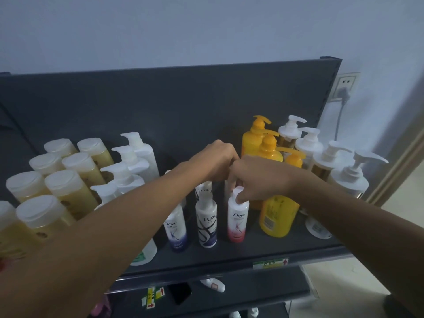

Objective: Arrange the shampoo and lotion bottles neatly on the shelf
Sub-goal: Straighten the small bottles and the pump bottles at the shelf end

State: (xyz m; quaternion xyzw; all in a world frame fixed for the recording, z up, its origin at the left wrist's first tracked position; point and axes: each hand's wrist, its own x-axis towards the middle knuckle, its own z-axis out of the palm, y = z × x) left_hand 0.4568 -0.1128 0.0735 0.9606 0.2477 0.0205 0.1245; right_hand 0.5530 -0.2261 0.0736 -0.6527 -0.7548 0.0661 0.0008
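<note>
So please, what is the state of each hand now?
Left hand: curled behind the small bottles; whether it holds anything cannot be told.
Right hand: fingers closed on the pink Dove bottle pump top.

Dark shelf (229,255), lower centre. Left: pale-yellow bottles w/ translucent flip caps (68,191), upright, in rows. Next: white pump bottles (128,161). Centre front: blue Dove bottle (176,228), Lux bottle (206,223), pink Dove bottle (238,219), upright, side by side. Right: yellow pump bottles (268,150), then white-pump bottles (344,177) at far right.

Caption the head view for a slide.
Right hand pinches pink Dove bottle cap; left hand reaches behind on shelf.
</note>
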